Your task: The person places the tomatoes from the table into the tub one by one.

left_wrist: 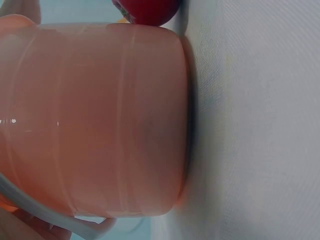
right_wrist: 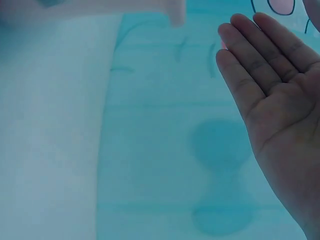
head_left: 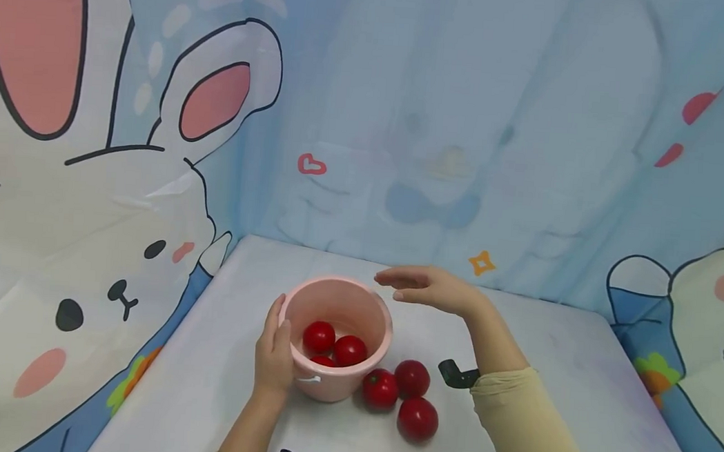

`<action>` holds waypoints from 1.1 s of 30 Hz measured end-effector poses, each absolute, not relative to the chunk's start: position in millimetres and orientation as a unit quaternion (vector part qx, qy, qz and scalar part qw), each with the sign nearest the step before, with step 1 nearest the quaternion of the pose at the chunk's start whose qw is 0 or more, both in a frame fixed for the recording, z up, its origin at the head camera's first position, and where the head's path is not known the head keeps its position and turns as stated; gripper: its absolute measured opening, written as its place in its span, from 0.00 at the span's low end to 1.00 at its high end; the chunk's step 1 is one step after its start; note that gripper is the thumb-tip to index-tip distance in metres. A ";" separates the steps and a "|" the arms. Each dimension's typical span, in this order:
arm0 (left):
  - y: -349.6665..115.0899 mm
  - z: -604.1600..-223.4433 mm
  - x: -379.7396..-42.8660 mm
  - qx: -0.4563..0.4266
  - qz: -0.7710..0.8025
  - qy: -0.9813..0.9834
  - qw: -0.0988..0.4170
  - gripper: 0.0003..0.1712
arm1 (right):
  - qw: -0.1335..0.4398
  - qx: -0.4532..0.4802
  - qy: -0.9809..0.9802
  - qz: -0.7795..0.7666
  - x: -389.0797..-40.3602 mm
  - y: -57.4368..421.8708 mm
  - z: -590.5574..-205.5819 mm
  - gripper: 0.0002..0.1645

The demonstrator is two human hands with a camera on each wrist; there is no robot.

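Observation:
A pink bucket point(head_left: 327, 388) stands on the table with three red apples point(head_left: 351, 350) inside. My left hand point(head_left: 274, 362) holds it by its left side, thumb near the rim; in the left wrist view, fingers point(left_wrist: 47, 231) curl against the wall beside the pale handle point(left_wrist: 50, 212). Three more red apples point(head_left: 417, 419) lie together just right of the bucket's base, one apple point(left_wrist: 147, 9) showing in the left wrist view. Raised past the bucket's right rim is my right hand point(head_left: 435, 289), holding nothing; its palm point(right_wrist: 287, 120) and straight fingers face the right wrist camera.
The white table point(head_left: 202, 396) ends at the back against a blue printed curtain point(head_left: 363, 205). A large cartoon rabbit point(head_left: 118, 239) covers the left curtain, and another printed figure point(head_left: 720, 317) is at the right. Black wrist mounts point(head_left: 457, 375) sit on both forearms.

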State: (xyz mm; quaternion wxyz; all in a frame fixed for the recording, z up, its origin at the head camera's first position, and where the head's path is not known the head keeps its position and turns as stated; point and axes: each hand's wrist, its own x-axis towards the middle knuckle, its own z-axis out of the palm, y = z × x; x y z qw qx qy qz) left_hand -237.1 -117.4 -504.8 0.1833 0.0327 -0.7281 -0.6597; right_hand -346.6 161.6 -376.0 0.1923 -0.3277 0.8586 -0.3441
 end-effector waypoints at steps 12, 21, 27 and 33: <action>-115.6 -489.5 -227.0 0.043 -0.662 -0.729 0.170 0.27 | 0.147 -0.261 0.870 -0.392 -316.4 229.2 -446.1 0.31; -112.8 -474.2 -217.6 0.034 -0.662 -0.729 0.172 0.26 | 0.172 -0.197 0.867 -0.424 -297.4 240.1 -493.5 0.33; -112.8 -475.4 -218.8 0.031 -0.661 -0.729 0.173 0.26 | 0.186 -0.168 0.864 -0.438 -290.5 238.6 -512.1 0.34; -112.4 -476.5 -219.6 0.035 -0.660 -0.730 0.173 0.26 | 0.197 -0.161 0.856 -0.450 -290.0 238.2 -523.3 0.35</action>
